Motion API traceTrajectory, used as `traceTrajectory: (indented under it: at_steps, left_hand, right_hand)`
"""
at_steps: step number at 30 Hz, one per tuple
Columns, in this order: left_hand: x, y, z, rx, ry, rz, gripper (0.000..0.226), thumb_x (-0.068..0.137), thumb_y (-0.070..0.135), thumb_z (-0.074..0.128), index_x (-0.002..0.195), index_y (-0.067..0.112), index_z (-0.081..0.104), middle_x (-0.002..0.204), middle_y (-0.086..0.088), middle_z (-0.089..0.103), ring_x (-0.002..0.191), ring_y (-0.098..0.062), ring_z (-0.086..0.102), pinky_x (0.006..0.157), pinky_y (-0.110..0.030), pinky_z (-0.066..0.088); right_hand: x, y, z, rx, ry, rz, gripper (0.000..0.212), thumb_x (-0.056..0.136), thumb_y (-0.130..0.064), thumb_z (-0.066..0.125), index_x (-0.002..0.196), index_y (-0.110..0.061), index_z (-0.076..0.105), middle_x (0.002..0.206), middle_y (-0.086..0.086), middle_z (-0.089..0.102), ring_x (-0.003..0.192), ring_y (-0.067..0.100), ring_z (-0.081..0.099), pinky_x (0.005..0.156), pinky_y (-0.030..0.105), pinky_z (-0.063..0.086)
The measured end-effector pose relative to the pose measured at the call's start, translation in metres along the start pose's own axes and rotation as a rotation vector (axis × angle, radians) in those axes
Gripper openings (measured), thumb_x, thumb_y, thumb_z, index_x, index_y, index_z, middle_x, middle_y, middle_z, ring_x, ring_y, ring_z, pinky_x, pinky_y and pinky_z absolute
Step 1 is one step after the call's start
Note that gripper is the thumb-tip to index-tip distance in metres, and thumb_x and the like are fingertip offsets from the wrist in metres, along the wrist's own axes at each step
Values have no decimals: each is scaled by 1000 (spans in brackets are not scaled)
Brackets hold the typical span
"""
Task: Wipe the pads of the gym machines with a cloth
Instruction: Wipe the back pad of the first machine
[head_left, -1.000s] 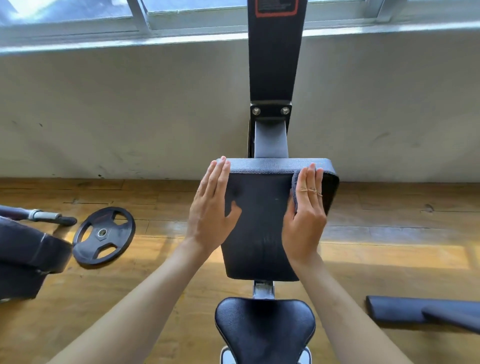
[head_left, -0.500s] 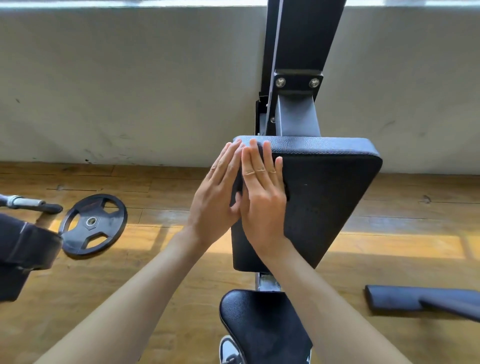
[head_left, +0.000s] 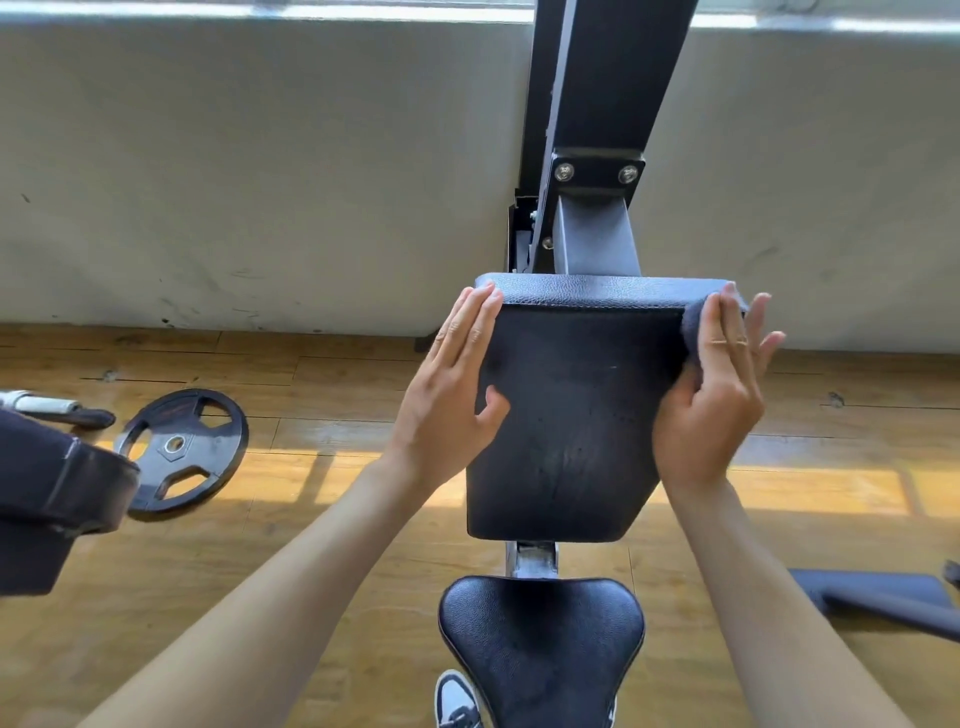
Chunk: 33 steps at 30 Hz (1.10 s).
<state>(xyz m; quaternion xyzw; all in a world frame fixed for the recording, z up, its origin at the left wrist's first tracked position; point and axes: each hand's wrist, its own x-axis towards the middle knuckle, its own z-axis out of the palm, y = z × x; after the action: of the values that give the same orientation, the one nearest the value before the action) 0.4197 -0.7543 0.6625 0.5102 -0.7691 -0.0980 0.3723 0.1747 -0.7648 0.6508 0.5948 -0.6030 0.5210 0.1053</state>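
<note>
A black padded chest rest (head_left: 571, 415) stands upright on a grey steel post, just above the black seat pad (head_left: 540, 639). My left hand (head_left: 452, 384) lies flat with straight fingers along the pad's left edge. At the top right corner, my right hand (head_left: 717, 389) presses a dark blue cloth (head_left: 690, 332) against the pad with straight fingers. Most of the cloth is hidden under that hand.
A black weight plate (head_left: 182, 447) lies on the wooden floor at left, beside a bar end (head_left: 52, 408) and another dark pad (head_left: 47, 493). A flat dark frame piece (head_left: 878, 597) lies on the floor at right. A shoe (head_left: 457, 701) shows below the seat.
My right hand has swept the cloth from the pad's top left corner across to its top right corner. My left hand has stayed on the left edge.
</note>
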Motion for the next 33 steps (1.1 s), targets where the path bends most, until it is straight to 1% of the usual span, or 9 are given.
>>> traceTrajectory:
  at_steps: [3,5,8,12,18,22,27,30,33]
  left_hand:
    - [1,3,-6,-37,-25,-30,92,78,-8,64,161,3,26,169,-8,25,159,-17,15,125,-21,18]
    - [2,4,-13,-98,-47,-69,100,75,-11,64,163,6,19,170,-4,23,158,-13,18,123,-19,21]
    - [4,-2,-22,-169,-96,-74,109,73,-14,64,165,8,9,169,-4,26,156,-13,23,123,-30,32]
    - [6,-10,-31,-161,-178,-18,102,75,-14,64,163,6,17,169,-9,24,158,-16,19,124,-42,32]
    - [6,-13,-29,-105,-182,2,95,83,-9,62,164,9,16,171,-6,19,159,-12,11,127,-34,24]
    - [0,7,-22,-166,-23,-4,82,89,-6,65,160,2,26,169,-9,24,158,-18,16,128,-37,23]
    - [-20,31,4,-97,190,14,71,94,10,70,155,-2,36,164,-14,34,154,-25,30,122,-48,34]
    - [-16,32,12,-58,139,33,78,96,26,65,159,0,26,166,-15,29,156,-25,26,121,-49,35]
    - [-6,41,17,68,125,16,72,102,35,49,161,4,22,169,-14,24,158,-26,20,124,-48,30]
  right_hand:
    - [-10,-47,21,124,-91,-69,52,96,18,43,145,2,52,152,16,49,150,30,32,129,42,13]
    - [-19,-75,35,173,-164,-146,50,97,17,50,145,1,51,152,14,50,149,32,35,128,44,16]
    - [-27,-99,52,210,-239,-197,55,93,17,62,144,0,52,152,15,51,148,35,38,128,45,18]
    - [-25,-101,58,205,-306,-303,57,92,17,62,145,-1,51,152,14,50,149,33,35,128,43,15]
    - [-19,-98,46,101,-462,-376,54,105,-7,55,155,-2,36,164,14,33,156,29,20,129,44,13]
    - [-15,-108,31,163,-684,-294,59,107,-21,24,162,-2,13,172,10,6,159,23,-1,130,45,3]
    - [-6,-113,20,337,-804,-123,70,108,-51,2,163,-8,5,172,2,-3,159,15,-6,130,39,-1]
    - [0,-112,15,447,-823,-47,74,106,-59,4,164,-12,4,172,-3,0,159,12,-3,129,35,0]
    - [6,-110,10,486,-815,20,69,108,-53,10,164,-13,11,172,-4,10,158,9,5,130,37,8]
